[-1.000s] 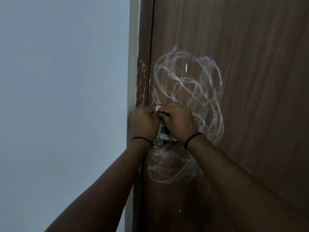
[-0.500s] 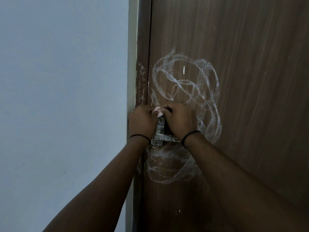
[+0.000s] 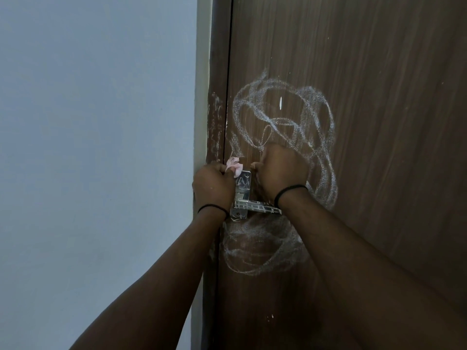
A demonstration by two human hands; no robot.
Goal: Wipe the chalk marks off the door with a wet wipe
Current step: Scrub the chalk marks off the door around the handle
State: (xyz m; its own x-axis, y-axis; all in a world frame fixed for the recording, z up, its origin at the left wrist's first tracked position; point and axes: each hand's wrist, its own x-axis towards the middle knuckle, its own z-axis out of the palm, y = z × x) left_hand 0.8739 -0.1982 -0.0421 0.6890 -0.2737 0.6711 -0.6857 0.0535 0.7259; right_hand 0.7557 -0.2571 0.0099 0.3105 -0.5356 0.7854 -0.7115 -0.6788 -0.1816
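Left hand (image 3: 213,184) pinches the pink wipe (image 3: 233,165) at the handle's (image 3: 242,195) eleven o'clock; right hand (image 3: 281,173) fisted, empty.

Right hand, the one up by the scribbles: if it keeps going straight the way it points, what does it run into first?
Most likely the chalk marks on the door: the right hand points upward, its knuckles already at the scribble's lower loops. Whether it touches the wood is unclear.

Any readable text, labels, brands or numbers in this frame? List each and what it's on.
None readable.
Chalk marks on the door: scribbled loops, no letters or digits.
Metal handle plate: chalk scratches only, no brand visible.
Pink wipe in the left hand: no print.
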